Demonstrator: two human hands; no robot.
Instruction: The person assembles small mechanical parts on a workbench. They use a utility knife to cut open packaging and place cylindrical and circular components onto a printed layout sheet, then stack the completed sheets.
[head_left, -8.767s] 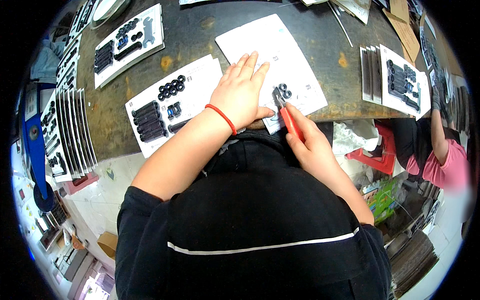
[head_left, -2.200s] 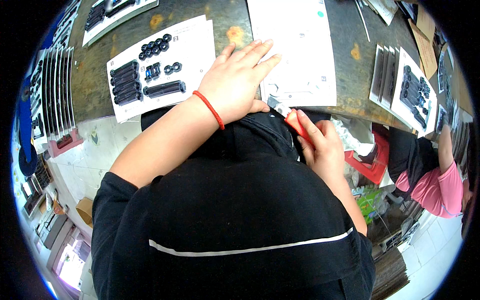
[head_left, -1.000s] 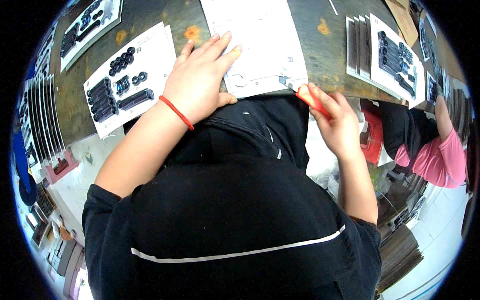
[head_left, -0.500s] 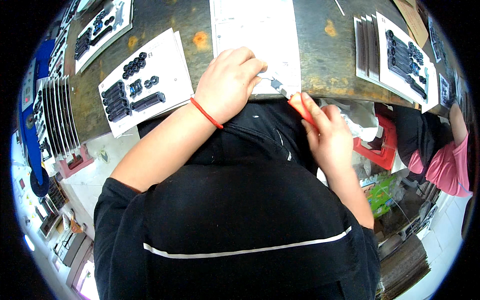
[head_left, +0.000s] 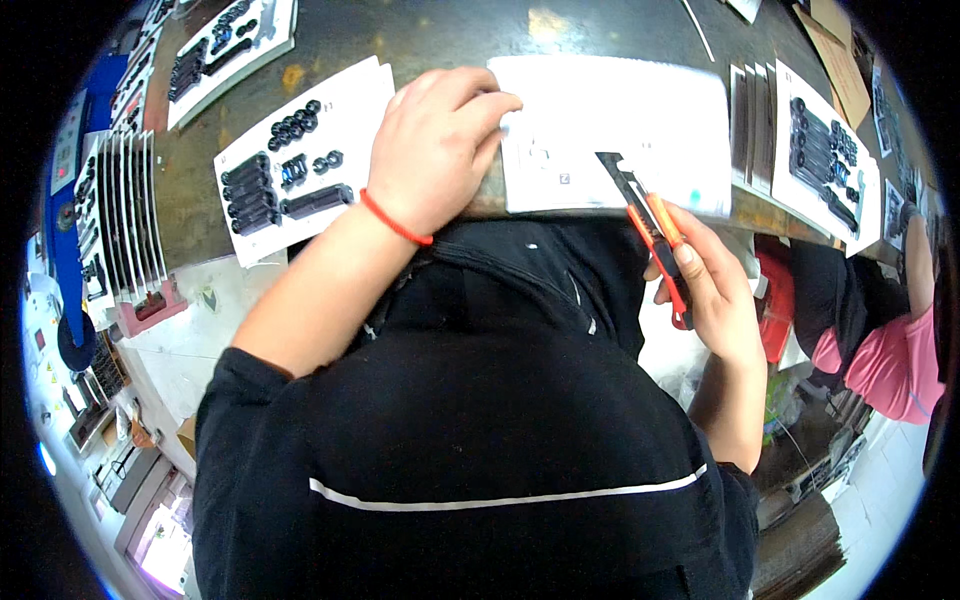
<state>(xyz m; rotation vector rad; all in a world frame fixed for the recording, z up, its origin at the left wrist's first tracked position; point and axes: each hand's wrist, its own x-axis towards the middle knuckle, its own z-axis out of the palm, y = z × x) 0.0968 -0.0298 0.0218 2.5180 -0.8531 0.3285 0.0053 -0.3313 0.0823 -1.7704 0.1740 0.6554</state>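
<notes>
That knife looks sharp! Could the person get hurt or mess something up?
Maybe. The left hand presses on the white card close to where the orange utility knife in the right hand points, so a slip could nick its fingers. The card also hangs at the table edge, so it might slide. The blade is angled over the card and could scratch it.

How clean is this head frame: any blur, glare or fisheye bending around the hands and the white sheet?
Head view: the white sheet is smeared by motion blur and nearly washed out; glare patches shine on the dark table; the left hand and right hand with the orange utility knife are fairly sharp; table edges bow toward the black circular rim.
</notes>
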